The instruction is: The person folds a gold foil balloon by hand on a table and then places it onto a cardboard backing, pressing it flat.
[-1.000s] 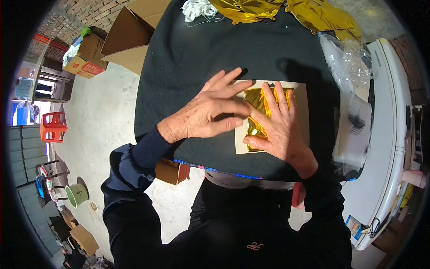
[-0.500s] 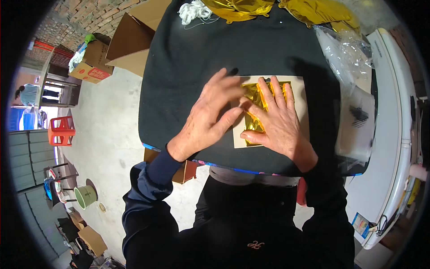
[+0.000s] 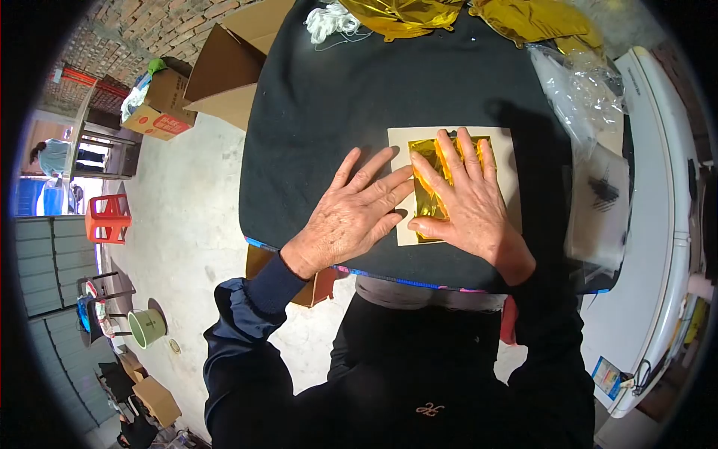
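A folded gold foil balloon lies flat on a square beige card, which rests on the black-covered table. My right hand is spread over the foil, palm down, with the fingers apart and pressing on it. Part of the foil is hidden beneath that hand. To the left, my left hand stays spread with nothing in it, its fingertips reaching the card's left edge beside the foil.
More gold foil balloons lie at the table's far edge beside white string. Clear plastic bags sit on the right, next to a white appliance. An open cardboard box stands left; a person is in the background.
My left hand has moved down and left, off the foil's upper left edge, and its fingers have spread flat. The right hand stays on the foil.
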`<state>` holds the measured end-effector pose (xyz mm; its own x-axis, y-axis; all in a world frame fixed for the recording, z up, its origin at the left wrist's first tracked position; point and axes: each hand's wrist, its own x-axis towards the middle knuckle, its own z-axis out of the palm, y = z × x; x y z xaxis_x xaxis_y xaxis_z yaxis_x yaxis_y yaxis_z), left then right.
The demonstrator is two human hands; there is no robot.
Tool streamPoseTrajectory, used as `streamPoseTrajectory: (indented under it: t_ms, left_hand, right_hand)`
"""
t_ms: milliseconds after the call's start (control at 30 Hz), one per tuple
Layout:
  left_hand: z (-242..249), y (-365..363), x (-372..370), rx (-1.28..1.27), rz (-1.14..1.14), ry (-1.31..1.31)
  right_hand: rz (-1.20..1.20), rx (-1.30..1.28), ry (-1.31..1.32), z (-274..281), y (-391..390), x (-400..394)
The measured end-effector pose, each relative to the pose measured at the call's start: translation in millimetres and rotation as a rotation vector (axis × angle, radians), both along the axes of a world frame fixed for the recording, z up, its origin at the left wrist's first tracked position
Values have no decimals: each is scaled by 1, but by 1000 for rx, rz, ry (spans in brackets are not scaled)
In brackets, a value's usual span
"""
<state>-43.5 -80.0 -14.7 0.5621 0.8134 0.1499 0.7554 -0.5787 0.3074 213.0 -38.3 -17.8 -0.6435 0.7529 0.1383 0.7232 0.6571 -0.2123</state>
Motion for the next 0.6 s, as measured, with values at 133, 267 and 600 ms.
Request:
streamPoseTrajectory:
  t_ms: [133, 267, 600]
  left_hand:
    - [-5, -1, 0, 45, 8, -1]
    - [-9, 3, 0, 63, 12, 10]
    - [6, 28, -5, 81, -89, 99]
  right_hand:
    - [-1, 8, 3, 0, 0, 1]
    - [2, 12, 3, -1, 0, 1]
    - [4, 1, -5, -3, 0, 1]
